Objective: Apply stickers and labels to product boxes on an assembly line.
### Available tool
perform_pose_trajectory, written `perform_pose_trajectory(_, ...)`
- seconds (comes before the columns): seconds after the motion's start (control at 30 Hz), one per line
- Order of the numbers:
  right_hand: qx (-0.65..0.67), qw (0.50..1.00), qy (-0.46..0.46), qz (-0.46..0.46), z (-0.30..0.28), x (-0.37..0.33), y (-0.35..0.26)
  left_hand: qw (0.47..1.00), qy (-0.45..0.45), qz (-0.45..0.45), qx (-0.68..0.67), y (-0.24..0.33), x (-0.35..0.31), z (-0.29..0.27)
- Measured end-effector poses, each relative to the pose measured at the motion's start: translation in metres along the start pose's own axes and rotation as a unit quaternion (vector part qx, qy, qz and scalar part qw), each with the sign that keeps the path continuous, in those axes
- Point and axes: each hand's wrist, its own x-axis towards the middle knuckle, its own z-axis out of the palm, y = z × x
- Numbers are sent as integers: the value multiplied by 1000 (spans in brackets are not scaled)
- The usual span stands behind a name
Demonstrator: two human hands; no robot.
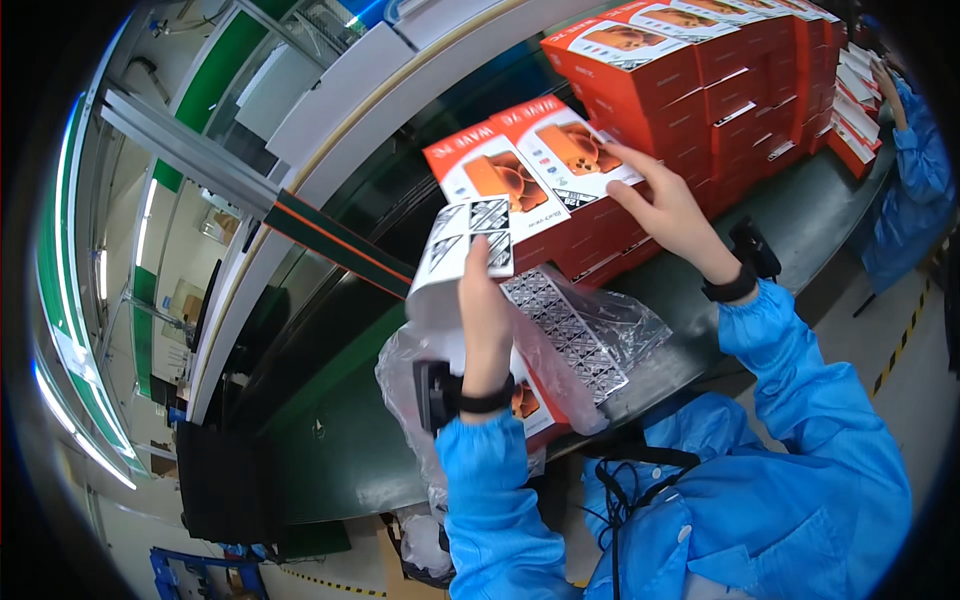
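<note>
My left hand [486, 315] grips a curled white label sheet [448, 240] printed with black-and-white square labels, its thumb lying on the front. The sheet overlaps the near corner of a red-and-white carton [495, 185] with an orange product picture. A second matching carton [560, 150] stands against it on the right. Over that one, my right hand [668, 210] has thumb and forefinger apart, touching its right edge. A black-and-white label [572, 198] lies at this carton's near corner, close to my right thumb.
More label sheets [570, 335] lie in clear plastic [640, 325] below my hands, partly over another carton [535, 400]. Tall stacks of red cartons [650, 100] fill the far right of the dark green bench [340, 450]. A co-worker's blue sleeve [925, 135] shows at the right rim.
</note>
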Motion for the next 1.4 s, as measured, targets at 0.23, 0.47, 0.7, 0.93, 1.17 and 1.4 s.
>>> perform_pose_trajectory(0.23,-313,919,21,-238,-4,4,33,992,-45,-70,-92,-65,47,12)
perform_pose_trajectory(0.47,-202,956,5,-212,-1,-23,3,992,-19,-75,-101,-33,46,9)
perform_pose_trajectory(0.7,229,933,-276,-23,6,-60,-57,982,-70,-2,178,54,-104,1)
perform_pose_trajectory(0.93,281,889,-361,26,54,-95,-98,972,177,107,115,24,-198,-10)
perform_pose_trajectory(1.17,157,920,-283,-219,95,-115,-105,938,303,126,110,12,-223,-35)
perform_pose_trajectory(1.4,126,906,-340,-216,113,-127,-117,919,346,148,118,-10,-231,-60)
